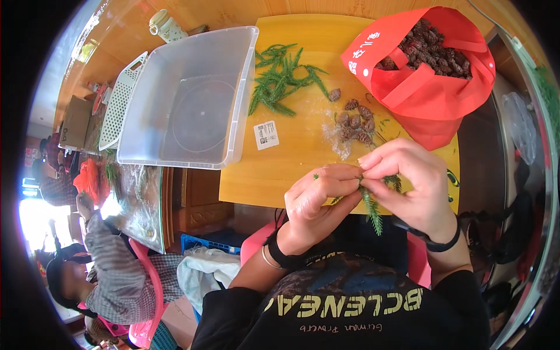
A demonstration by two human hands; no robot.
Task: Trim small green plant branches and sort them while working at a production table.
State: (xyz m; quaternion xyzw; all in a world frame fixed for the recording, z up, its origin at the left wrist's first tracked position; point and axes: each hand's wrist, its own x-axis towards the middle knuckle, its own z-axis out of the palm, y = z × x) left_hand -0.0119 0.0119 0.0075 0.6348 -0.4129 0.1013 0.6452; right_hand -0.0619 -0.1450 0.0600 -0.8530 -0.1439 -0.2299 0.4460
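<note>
Above the table's near edge, my left hand (322, 198) and my right hand (411, 181) meet, fingertips pinched together on a green artificial pine sprig (371, 211). Its needled branches hang below my fingers, and the point where both hands grip it is partly covered by the fingertips. Just beyond my hands lies a small heap of brown pine cones (356, 122), with whitish flecks scattered beside it. Farther off, a loose pile of green pine sprigs (284, 79) rests on the yellow tabletop (256, 181).
A clear plastic bin (198, 111) stands at left, near a white perforated basket (121, 102). At far right, a red bag (420, 93) holds many pine cones. A white label card (266, 135) lies mid-table. Another person in a checked shirt (125, 274) sits at lower left.
</note>
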